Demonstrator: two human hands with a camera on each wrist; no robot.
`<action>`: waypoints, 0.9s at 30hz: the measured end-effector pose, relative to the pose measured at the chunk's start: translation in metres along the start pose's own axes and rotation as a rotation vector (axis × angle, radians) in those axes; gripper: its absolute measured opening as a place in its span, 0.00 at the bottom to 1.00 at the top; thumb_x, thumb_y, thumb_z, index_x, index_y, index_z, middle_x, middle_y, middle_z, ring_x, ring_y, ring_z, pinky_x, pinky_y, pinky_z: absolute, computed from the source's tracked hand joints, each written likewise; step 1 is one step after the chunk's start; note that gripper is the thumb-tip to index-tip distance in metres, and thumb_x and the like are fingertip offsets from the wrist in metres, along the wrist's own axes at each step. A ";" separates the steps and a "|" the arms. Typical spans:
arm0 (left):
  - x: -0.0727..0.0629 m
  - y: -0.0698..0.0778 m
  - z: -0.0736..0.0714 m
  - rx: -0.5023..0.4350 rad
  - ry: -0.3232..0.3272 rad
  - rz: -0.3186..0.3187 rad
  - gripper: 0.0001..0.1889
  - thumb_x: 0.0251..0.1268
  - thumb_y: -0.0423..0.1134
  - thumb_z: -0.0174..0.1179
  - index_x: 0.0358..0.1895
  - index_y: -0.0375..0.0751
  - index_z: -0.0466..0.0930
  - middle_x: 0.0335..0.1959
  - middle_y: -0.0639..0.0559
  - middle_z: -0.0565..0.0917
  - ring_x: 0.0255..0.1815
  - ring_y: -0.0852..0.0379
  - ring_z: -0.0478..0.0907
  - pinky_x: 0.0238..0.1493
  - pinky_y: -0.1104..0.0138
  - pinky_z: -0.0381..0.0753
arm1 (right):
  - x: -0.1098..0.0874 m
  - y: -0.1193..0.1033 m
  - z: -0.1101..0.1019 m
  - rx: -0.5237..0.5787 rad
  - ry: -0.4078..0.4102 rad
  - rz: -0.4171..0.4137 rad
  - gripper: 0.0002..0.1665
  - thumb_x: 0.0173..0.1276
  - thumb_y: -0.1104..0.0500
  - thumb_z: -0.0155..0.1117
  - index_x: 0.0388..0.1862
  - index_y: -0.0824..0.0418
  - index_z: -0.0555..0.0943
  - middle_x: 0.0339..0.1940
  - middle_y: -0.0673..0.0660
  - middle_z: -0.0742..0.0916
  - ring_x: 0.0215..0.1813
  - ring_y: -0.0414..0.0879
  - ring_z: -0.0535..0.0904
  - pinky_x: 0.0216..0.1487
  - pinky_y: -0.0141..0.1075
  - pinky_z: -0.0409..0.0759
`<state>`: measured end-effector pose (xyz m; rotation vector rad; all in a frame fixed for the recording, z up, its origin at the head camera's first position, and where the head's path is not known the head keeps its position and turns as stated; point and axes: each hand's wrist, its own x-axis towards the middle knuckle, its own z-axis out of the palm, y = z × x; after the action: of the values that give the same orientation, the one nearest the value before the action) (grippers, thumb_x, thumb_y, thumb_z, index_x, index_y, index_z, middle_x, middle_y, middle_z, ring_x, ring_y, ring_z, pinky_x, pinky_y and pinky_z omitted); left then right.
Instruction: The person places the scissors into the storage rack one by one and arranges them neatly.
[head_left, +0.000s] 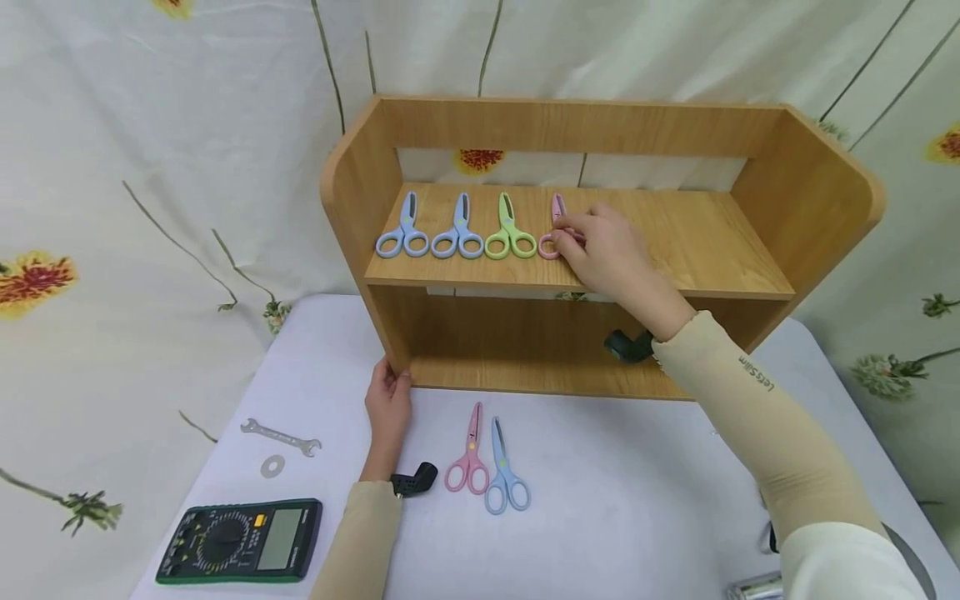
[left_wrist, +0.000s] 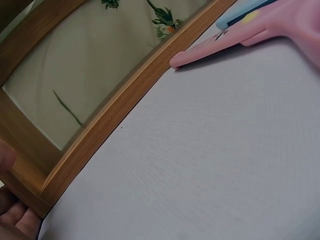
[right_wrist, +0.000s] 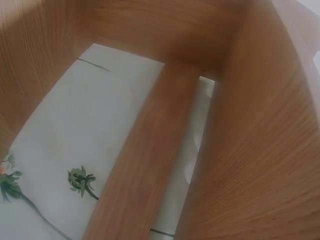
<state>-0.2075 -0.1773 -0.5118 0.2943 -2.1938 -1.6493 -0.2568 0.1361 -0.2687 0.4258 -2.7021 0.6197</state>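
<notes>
My right hand [head_left: 609, 252] pinches a pair of pink scissors [head_left: 557, 208] on the upper board of a wooden shelf [head_left: 675, 242]; its fingers hide part of the handles. To the left, blue scissors [head_left: 407, 225], a second blue pair [head_left: 458, 227] and green scissors [head_left: 509, 227] lie in a row, blades toward the back. My left hand [head_left: 388, 412] grips the shelf's lower left front corner, with its fingertips [left_wrist: 20, 217] partly visible in the left wrist view. Neither the right hand nor any scissors show in the right wrist view.
On the white table in front of the shelf lie pink scissors [head_left: 470, 454] and blue scissors [head_left: 505, 471], side by side. Farther left are a wrench [head_left: 281, 437], a washer [head_left: 273, 466] and a multimeter [head_left: 240, 542]. A metallic object [head_left: 756, 587] is partly visible at the lower right.
</notes>
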 end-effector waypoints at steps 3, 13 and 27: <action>0.000 0.001 -0.001 -0.012 0.001 0.009 0.23 0.74 0.29 0.52 0.70 0.32 0.71 0.68 0.31 0.77 0.67 0.38 0.78 0.68 0.48 0.78 | -0.005 0.000 0.000 0.121 0.075 -0.023 0.23 0.77 0.50 0.57 0.60 0.63 0.83 0.47 0.67 0.83 0.43 0.57 0.75 0.39 0.46 0.72; -0.001 0.001 -0.003 -0.017 -0.002 -0.003 0.23 0.74 0.30 0.52 0.70 0.33 0.71 0.67 0.32 0.78 0.66 0.38 0.79 0.67 0.48 0.79 | -0.095 0.014 0.015 0.336 0.425 -0.414 0.11 0.59 0.67 0.67 0.41 0.68 0.86 0.32 0.62 0.84 0.38 0.53 0.80 0.38 0.34 0.76; 0.000 0.000 0.000 -0.045 0.002 -0.003 0.23 0.72 0.28 0.53 0.69 0.32 0.72 0.64 0.31 0.79 0.65 0.40 0.80 0.58 0.77 0.81 | -0.277 0.041 0.063 0.369 -0.823 0.155 0.23 0.69 0.48 0.69 0.58 0.58 0.81 0.18 0.43 0.77 0.22 0.33 0.68 0.27 0.29 0.70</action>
<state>-0.2073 -0.1778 -0.5121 0.2873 -2.1523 -1.6973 -0.0383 0.2003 -0.4433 0.6880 -3.4129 1.2174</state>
